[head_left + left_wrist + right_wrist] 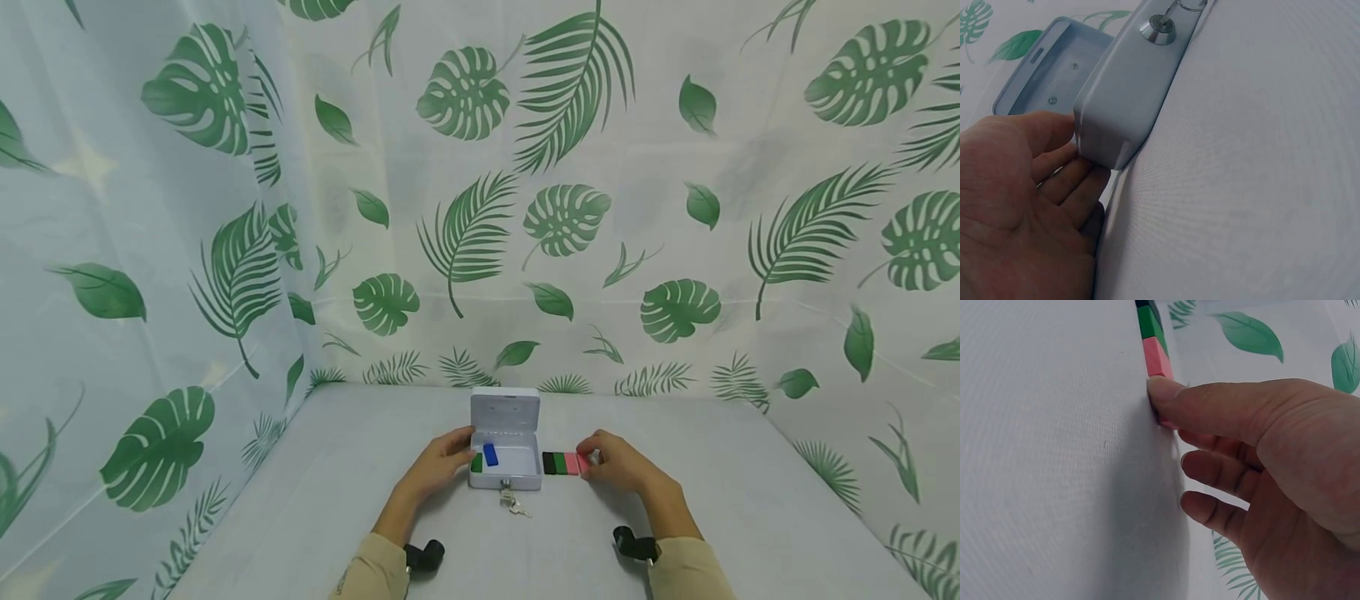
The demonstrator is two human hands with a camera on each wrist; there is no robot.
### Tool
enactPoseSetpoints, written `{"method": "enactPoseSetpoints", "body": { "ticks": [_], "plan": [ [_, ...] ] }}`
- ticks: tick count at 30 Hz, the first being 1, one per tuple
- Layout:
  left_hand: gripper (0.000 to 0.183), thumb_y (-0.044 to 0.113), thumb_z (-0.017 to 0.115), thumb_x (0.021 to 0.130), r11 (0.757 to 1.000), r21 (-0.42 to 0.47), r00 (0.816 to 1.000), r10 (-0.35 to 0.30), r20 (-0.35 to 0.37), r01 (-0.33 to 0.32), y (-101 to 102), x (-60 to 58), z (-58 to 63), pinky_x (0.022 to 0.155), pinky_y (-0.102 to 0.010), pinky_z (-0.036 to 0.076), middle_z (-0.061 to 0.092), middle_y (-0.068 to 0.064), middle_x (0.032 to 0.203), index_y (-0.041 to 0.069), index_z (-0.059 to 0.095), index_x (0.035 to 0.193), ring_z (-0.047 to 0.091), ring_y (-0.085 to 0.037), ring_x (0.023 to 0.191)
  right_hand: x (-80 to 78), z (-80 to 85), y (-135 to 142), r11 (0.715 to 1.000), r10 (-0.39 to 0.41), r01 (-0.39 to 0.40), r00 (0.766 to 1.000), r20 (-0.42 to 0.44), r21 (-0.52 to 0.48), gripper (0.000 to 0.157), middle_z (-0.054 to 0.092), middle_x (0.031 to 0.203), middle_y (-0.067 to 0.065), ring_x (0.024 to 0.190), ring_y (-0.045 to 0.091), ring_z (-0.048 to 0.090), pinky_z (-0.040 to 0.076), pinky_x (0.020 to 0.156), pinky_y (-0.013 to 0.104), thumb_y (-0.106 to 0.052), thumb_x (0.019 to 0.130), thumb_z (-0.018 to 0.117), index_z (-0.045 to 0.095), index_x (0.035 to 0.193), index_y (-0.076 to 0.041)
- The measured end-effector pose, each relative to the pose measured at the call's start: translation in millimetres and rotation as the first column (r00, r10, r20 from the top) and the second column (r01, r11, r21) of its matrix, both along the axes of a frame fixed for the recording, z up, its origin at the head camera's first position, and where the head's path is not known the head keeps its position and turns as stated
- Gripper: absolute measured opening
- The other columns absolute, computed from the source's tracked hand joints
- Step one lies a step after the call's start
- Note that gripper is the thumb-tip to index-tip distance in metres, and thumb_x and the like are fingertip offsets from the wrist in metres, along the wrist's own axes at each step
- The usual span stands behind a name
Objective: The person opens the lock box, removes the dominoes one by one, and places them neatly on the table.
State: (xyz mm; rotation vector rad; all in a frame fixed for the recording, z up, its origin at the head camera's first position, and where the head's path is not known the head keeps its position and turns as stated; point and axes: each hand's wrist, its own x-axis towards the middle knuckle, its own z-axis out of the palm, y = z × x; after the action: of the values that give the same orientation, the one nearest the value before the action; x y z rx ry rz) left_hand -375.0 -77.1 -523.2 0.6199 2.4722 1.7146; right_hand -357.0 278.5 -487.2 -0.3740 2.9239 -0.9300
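A small white metal cash box (506,482) stands with its lid (505,412) raised. Inside lie a blue block (491,454) and a green block (477,462). My left hand (437,463) rests against the box's left side; the left wrist view shows the thumb and fingers (1079,187) touching the wall near its corner. To the right of the box, a black block (549,463), a green block (560,463) and a pink block (572,463) form a row. At its right end my right hand (618,462) pinches another pinkish block (1166,424), partly hidden by the thumb.
Keys (514,502) hang from the lock (1159,29) on the box's front. A white cloth covers the table (540,550). Leaf-patterned curtains (480,242) rise behind and at the sides. Black wrist cameras (425,556) sit at both wrists.
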Motion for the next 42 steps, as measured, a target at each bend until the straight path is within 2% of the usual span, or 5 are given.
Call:
{"method": "enactPoseSetpoints", "body": {
  "ticks": [7, 14, 20, 33, 42],
  "plan": [
    [0.05, 0.017, 0.059, 0.106, 1.0, -0.008, 1.0, 0.001, -0.004, -0.001, 0.0, -0.8, 2.7, 0.123, -0.057, 0.035, 0.051, -0.016, 0.158, 0.006, 0.049, 0.154, 0.045, -0.037, 0.149, -0.4, 2.8, -1.9, 1.0, -0.016, 0.016, 1.0, 0.01, 0.014, 0.037, 0.067, 0.113, 0.003, 0.1, 0.022, 0.06, 0.056, 0.091, 0.046, -0.01, 0.083, 0.086, 0.075, 0.118, -0.007],
    [0.05, 0.016, 0.059, 0.106, 1.0, -0.01, 1.0, -0.006, -0.018, 0.005, -0.4, -1.3, 4.4, 0.123, -0.057, 0.035, 0.052, -0.016, 0.157, 0.005, 0.049, 0.154, 0.046, -0.037, 0.148, -0.5, 5.4, -1.0, 1.0, -0.014, 0.014, 1.0, 0.004, 0.005, 0.038, 0.066, 0.11, 0.003, 0.096, 0.022, 0.058, 0.054, 0.083, 0.04, -0.01, 0.083, 0.087, 0.075, 0.118, -0.005],
    [0.051, 0.016, 0.06, 0.105, 1.0, -0.012, 1.0, -0.002, -0.011, 0.002, -0.8, -1.7, 4.7, 0.123, -0.055, 0.035, 0.052, -0.015, 0.157, 0.006, 0.049, 0.154, 0.046, -0.036, 0.149, -0.6, 5.1, 0.9, 1.0, -0.016, 0.016, 1.0, 0.002, 0.004, 0.035, 0.067, 0.111, 0.004, 0.098, 0.023, 0.06, 0.056, 0.085, 0.042, -0.008, 0.084, 0.085, 0.075, 0.117, -0.005],
    [0.05, 0.017, 0.06, 0.105, 1.0, -0.007, 1.0, -0.001, -0.01, 0.001, -0.7, -3.8, -0.3, 0.123, -0.056, 0.035, 0.053, -0.016, 0.156, 0.006, 0.051, 0.153, 0.046, -0.037, 0.148, 0.3, 4.1, 1.6, 1.0, -0.011, 0.011, 1.0, 0.0, -0.001, 0.034, 0.067, 0.107, 0.003, 0.094, 0.021, 0.058, 0.053, 0.08, 0.038, -0.007, 0.083, 0.085, 0.075, 0.115, -0.004],
    [0.05, 0.018, 0.06, 0.105, 1.0, -0.005, 1.0, -0.005, -0.005, 0.005, -0.7, -1.6, -2.8, 0.123, -0.057, 0.034, 0.052, -0.016, 0.157, 0.006, 0.051, 0.153, 0.045, -0.038, 0.149, 4.5, 5.8, 2.0, 0.998, -0.054, 0.055, 0.998, 0.025, -0.015, 0.044, 0.069, 0.111, 0.005, 0.099, 0.023, 0.06, 0.056, 0.084, 0.043, -0.012, 0.082, 0.087, 0.072, 0.123, -0.005]
  ]
}}
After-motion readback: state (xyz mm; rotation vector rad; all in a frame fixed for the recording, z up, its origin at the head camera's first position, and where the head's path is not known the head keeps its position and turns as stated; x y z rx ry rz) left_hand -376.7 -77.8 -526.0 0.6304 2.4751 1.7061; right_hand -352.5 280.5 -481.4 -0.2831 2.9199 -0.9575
